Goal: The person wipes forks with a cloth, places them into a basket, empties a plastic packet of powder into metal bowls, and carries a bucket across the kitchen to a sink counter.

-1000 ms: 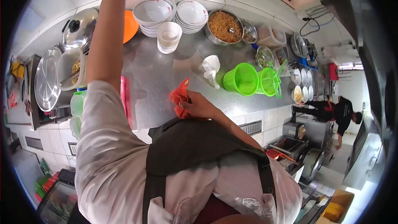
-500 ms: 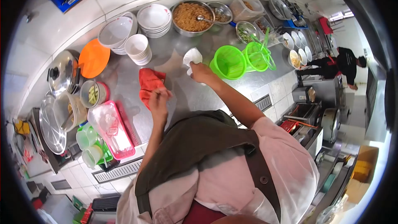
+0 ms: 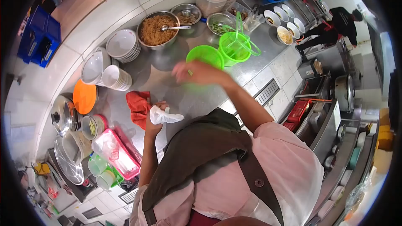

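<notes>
One dark apron is seen nearest, and the near edge of the steel counter is partly covered by it. Just beyond, a white cloth is grasped in the left hand, and a red cloth is held against its outer side, low over the counter. The right hand is raised and blurred; whether it is released or clenched cannot be told. Part of a round green bucket is blocked from view by it. A second green bucket, with a green handled piece set in it, is placed just beside the first.

To the left, a pink tray and pale cups are crowded together near the edge. Farther back, an orange plate, a stack of small white bowls and a metal bowl of brown food are lined up toward the wall. Farthest off, white bowls in rows are set out, and a person in black is seen beyond them
</notes>
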### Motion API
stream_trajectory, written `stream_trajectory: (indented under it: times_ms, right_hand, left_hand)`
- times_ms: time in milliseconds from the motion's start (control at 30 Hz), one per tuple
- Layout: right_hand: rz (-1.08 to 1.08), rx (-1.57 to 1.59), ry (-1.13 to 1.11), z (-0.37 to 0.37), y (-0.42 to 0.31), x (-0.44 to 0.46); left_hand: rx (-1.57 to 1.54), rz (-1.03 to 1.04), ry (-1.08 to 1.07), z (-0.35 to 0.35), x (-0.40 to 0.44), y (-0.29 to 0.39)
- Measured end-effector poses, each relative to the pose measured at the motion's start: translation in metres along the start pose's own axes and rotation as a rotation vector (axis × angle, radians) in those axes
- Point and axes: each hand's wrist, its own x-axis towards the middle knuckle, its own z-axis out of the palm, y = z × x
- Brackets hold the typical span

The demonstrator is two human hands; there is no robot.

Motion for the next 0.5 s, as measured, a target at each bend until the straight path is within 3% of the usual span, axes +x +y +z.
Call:
stream_trajectory:
  times_ms: [33,67,100,200,233,267,367,467,500]
  right_hand:
    - [0.105,-0.163,0.239,-0.036,0.017,-0.008]
    - [-0.019,-0.504,0.646,-0.063,0.073,-0.021]
    - [0.140,-0.787,0.889,-0.089,0.081,-0.037]
    - [0.655,-0.912,0.886,-0.133,0.124,-0.071]
    - [0.701,-0.807,0.803,-0.144,0.137,-0.080]
    - [0.739,-0.703,0.714,-0.151,0.146,-0.087]
    - [0.589,-0.858,0.779,-0.151,0.163,-0.099]
    - [0.218,-0.796,0.999,-0.143,0.141,-0.109]
    - [0.228,-0.743,0.957,-0.141,0.138,-0.109]
  left_hand:
    - [0.051,-0.006,0.013,0.005,0.004,0.003]
    - [0.103,-0.013,0.027,0.009,0.007,0.006]
    - [0.157,-0.019,0.041,0.012,0.011,0.009]
    - [0.163,-0.062,0.045,0.025,0.020,-0.002]
    - [0.156,-0.102,0.039,0.031,0.021,-0.009]
    - [-0.006,-0.038,0.173,0.042,0.019,-0.037]
    - [-0.104,-0.195,0.159,0.070,0.048,0.017]
    - [-0.046,-0.140,0.202,0.095,0.073,0.031]
    - [-0.064,-0.146,0.219,0.103,0.080,0.037]
